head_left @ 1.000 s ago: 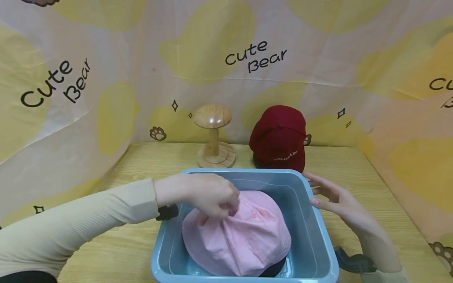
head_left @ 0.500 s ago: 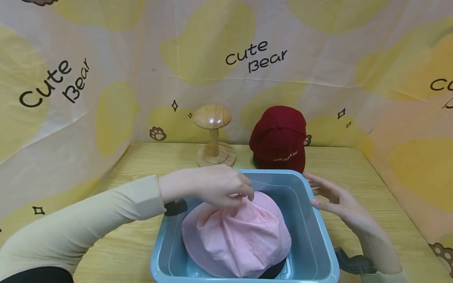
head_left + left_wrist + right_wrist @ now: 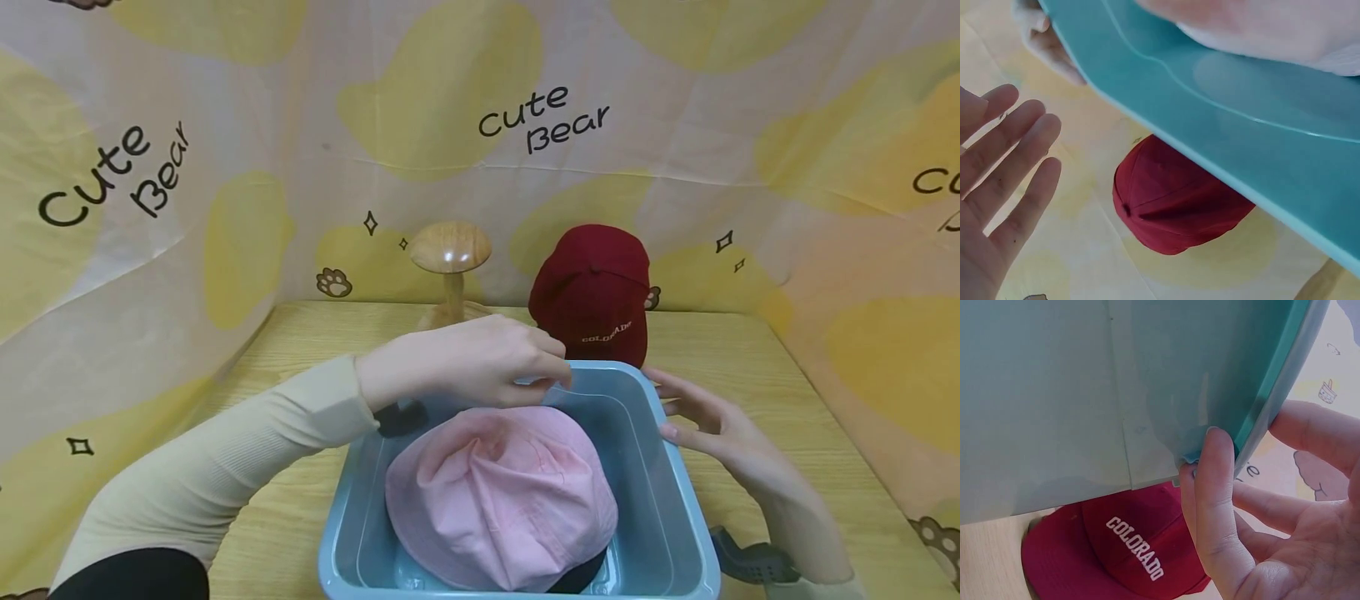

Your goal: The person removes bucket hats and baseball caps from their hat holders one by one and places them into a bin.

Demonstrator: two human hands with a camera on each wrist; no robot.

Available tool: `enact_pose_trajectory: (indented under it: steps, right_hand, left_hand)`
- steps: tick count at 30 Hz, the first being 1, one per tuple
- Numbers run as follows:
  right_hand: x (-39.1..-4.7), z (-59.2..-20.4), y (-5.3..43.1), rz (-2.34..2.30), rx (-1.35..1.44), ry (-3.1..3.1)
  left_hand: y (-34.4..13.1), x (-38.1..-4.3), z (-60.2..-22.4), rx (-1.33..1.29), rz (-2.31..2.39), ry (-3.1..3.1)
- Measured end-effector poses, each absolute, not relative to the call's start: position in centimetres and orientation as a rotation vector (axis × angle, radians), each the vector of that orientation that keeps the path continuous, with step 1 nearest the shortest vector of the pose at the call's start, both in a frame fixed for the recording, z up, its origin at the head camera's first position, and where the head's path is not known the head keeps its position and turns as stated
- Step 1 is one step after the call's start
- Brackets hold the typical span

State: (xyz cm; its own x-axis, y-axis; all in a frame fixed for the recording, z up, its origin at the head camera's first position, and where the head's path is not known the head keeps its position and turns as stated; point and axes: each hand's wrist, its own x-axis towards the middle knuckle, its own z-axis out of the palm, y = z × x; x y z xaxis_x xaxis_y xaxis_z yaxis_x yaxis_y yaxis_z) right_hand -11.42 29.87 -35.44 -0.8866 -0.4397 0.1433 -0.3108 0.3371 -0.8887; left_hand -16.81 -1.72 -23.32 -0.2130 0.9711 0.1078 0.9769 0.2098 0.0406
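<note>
In the head view a pink bucket hat [image 3: 510, 500] lies crumpled inside a light blue plastic basin [image 3: 678, 500]. A black edge of something [image 3: 581, 575] peeks out beneath the hat. My left hand [image 3: 472, 358] hovers over the basin's back rim, apart from the hat. The left wrist view shows its fingers [image 3: 1025, 200] relaxed, with nothing held. At the right back corner, my right hand [image 3: 708, 417] holds the basin's rim. Its thumb [image 3: 1310, 431] lies on the rim, and its fingers [image 3: 1216, 481] touch the wall below.
Behind the basin stands a wooden hat stand [image 3: 450, 250] with a domed top; my left hand hides part of its base. A dark red baseball cap [image 3: 592, 292] lettered COLORADO is to its right. A printed cloth [image 3: 435, 108] backs the wooden table [image 3: 330, 333].
My left hand has let go of the pink hat, risen, and moved away and right toward the back rim. The hat keeps its place. The right hand has not moved.
</note>
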Motion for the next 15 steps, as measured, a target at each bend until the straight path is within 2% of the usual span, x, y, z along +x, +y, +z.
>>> enact_pose_trajectory:
  steps: [15]
  right_hand:
    - [-11.4,-35.4,29.8,-1.601,-0.705,2.461]
  left_hand:
    - [-0.2,-19.7,-22.6,-1.819,-0.390,-2.397]
